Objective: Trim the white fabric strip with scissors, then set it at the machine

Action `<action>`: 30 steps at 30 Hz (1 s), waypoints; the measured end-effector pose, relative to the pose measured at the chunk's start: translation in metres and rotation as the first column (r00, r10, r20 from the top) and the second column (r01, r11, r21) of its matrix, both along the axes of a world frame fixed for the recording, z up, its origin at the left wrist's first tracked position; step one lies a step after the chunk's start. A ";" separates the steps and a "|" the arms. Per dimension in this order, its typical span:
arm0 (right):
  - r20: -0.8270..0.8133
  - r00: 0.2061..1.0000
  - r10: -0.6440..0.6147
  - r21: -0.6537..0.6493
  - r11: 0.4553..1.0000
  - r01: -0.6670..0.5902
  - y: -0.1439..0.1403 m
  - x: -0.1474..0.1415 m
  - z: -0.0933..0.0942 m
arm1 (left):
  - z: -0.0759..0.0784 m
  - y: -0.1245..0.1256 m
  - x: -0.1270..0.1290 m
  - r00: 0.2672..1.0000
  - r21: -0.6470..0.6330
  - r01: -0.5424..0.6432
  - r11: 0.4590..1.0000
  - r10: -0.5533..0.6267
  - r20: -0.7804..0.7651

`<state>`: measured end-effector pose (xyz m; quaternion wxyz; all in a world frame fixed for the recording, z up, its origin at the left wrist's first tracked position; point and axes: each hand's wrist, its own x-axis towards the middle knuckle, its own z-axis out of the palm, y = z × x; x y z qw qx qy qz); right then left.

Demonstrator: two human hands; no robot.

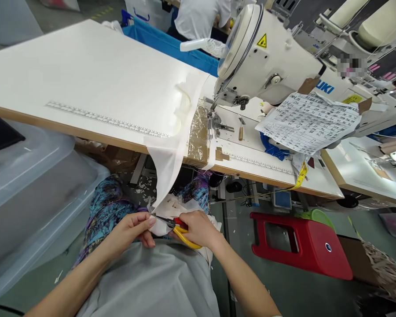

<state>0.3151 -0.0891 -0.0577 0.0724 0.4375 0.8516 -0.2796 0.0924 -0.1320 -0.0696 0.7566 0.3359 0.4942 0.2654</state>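
Note:
Over my lap, my right hand (pixel 198 229) grips a pair of scissors (pixel 185 237) with yellow and red handles and dark blades pointing left. The blade tips are at the lower end of a white fabric piece (pixel 166 165). Thumb and fingers of my left hand (pixel 137 226) pinch that fabric end, close to the tips. From there the fabric runs up over the table edge and lies on the tabletop beside the sewing machine (pixel 251 57). More pale fabric (pixel 176 204) lies bunched on my lap behind the scissors, partly hidden by my hands.
The white table (pixel 102 83) has a printed ruler along its front edge. A handwritten sheet (pixel 308 121) hangs on the machine, with a yellow tape measure (pixel 302 175) below. Translucent plastic bins (pixel 39 198) stand left, a red stool (pixel 303 244) right. A person (pixel 198 17) sits beyond.

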 end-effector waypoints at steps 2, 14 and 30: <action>-0.051 0.996 -0.070 0.001 0.998 0.070 -0.005 0.007 -0.002 | -0.001 0.002 -0.003 0.996 0.038 0.080 0.996 -0.078 -0.051; -0.535 0.639 -0.553 -0.267 0.828 0.493 -0.059 0.032 -0.005 | 0.058 0.111 0.069 0.111 0.134 0.970 0.204 0.122 -0.986; -0.425 0.641 -0.639 -0.442 0.764 0.470 -0.058 0.055 -0.007 | 0.003 0.026 -0.013 0.817 0.300 0.390 0.870 -0.177 -0.548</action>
